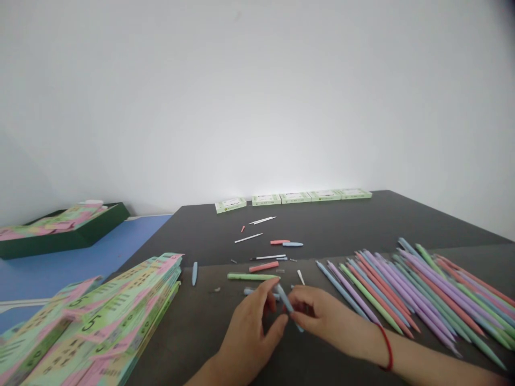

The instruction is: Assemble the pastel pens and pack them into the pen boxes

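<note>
Near the front centre of the dark table, my right hand [322, 311] pinches a blue pen [285, 298] between thumb and fingers. My left hand [254, 327] is curved around its upper end, thumb and fingers apart; whether it touches the pen cannot be made out. Just beyond my hands lie a green pen barrel [251, 276], a red barrel piece [264, 266] and a clear-and-blue piece [250, 291], partly hidden by my left hand. A small white cone [300, 276] sits above my right hand. A refill [268, 258] lies farther back.
Many coloured pens [386, 292] lie in rows on the right. Printed packets [116, 316] are stacked at the front left. Several light green boxes [295, 198] line the far edge. A dark green tray [76, 238] stands on a blue surface [148, 228] at left.
</note>
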### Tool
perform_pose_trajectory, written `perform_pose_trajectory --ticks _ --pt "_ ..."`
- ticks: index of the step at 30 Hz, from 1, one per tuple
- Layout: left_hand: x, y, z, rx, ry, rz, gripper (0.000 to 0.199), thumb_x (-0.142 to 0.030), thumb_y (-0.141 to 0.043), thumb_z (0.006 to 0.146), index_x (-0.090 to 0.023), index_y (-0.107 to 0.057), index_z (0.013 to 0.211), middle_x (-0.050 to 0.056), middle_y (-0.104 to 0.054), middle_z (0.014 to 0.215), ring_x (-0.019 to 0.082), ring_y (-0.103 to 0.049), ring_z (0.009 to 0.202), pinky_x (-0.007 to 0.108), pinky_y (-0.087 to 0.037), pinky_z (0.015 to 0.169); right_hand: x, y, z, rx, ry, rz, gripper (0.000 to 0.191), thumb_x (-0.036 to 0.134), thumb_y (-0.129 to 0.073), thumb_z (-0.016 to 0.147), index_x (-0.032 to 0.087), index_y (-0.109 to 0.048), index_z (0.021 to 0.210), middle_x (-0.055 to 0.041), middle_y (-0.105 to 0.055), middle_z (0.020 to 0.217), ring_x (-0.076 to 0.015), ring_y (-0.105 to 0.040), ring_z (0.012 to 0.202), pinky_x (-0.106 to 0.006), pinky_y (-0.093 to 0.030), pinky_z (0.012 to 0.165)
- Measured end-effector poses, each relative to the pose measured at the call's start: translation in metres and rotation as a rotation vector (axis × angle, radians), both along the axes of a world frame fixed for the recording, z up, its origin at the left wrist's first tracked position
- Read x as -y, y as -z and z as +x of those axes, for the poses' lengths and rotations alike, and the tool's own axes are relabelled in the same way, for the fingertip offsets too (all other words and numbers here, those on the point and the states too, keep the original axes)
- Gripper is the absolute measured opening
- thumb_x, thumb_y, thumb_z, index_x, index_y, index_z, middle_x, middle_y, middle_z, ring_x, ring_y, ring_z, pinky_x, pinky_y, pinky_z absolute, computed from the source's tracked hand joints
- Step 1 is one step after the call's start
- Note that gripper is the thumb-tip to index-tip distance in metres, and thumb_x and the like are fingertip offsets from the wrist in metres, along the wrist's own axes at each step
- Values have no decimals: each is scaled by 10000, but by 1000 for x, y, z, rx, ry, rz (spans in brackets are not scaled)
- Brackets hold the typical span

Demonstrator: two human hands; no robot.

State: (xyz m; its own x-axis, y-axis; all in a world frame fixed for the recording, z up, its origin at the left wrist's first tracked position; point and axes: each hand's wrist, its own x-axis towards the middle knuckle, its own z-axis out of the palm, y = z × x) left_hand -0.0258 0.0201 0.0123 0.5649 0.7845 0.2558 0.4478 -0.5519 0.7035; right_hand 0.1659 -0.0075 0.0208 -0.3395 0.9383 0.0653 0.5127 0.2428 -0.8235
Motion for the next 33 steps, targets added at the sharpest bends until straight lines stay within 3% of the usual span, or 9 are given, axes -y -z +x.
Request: perform_pose_trajectory --ticks 2,6,8,10,15,19,23,27,33 --pt "-2 1 0 61 -15 -133 365 -297 -508 866 -219 -463 1220 -4 -582 791 161 -537 686 265 -408 657 -2 -9 -2 174 -73 155 88 124 -544 797 168 -617 777 2 -573 775 -118 -524 685 -218 -389 626" --pt "-7 2 -1 188 -59 -239 151 -322 -475 885 -196 -557 903 -41 -507 642 127 -470 591 223 -348 560 -34 -21 15 366 -199 229 179 297 -502 912 204 -654 917 -11 -628 861 -132 -581 789 -206 -424 707" --pt "-8 2 -1 243 -88 -269 129 -302 -474 881 -194 -544 891 -44 -502 639 123 -465 588 216 -345 552 -61 -20 31 568 13 300 230 317 -446 944 212 -648 914 -12 -634 871 -133 -588 811 -211 -431 740" --pt "-9 1 0 267 -84 -292 86 -263 -493 863 -192 -536 886 -37 -538 666 126 -489 612 216 -362 572 -87 -14 45 657 153 332 184 261 -481 923 165 -630 970 -80 -616 979 -192 -570 926 -283 -421 819" --pt "-9 3 1 219 -81 -327 53 -194 -537 808 -193 -550 859 -26 -613 697 132 -521 628 226 -376 599 -121 3 57 764 223 338 103 145 -532 867 138 -622 915 -119 -600 982 -237 -540 970 -331 -395 849" --pt "-14 8 1 287 -106 -365 61 -191 -524 805 -189 -535 866 -12 -641 739 116 -496 605 219 -356 569 -107 -8 57 742 218 333 73 167 -527 871 158 -600 867 -79 -617 903 -210 -559 881 -292 -404 765" --pt "-22 12 1 506 -117 -519 98 -240 -493 817 -180 -476 892 -10 -635 722 74 -382 475 195 -276 451 -63 -25 56 646 173 301 67 195 -525 869 189 -586 841 -16 -619 822 -157 -565 757 -243 -404 667" --pt "-27 12 1 647 -125 -619 163 -283 -524 800 -173 -456 899 -16 -621 685 58 -350 438 185 -221 408 -23 -29 47 474 124 274 48 168 -548 850 196 -579 826 -8 -605 815 -161 -553 739 -255 -396 652" --pt "-25 12 -2 688 -135 -630 157 -286 -540 787 -178 -468 877 -24 -609 666 53 -346 426 180 -206 400 -13 -30 30 491 110 320 59 154 -549 861 193 -574 826 -27 -608 840 -184 -559 775 -279 -405 673"
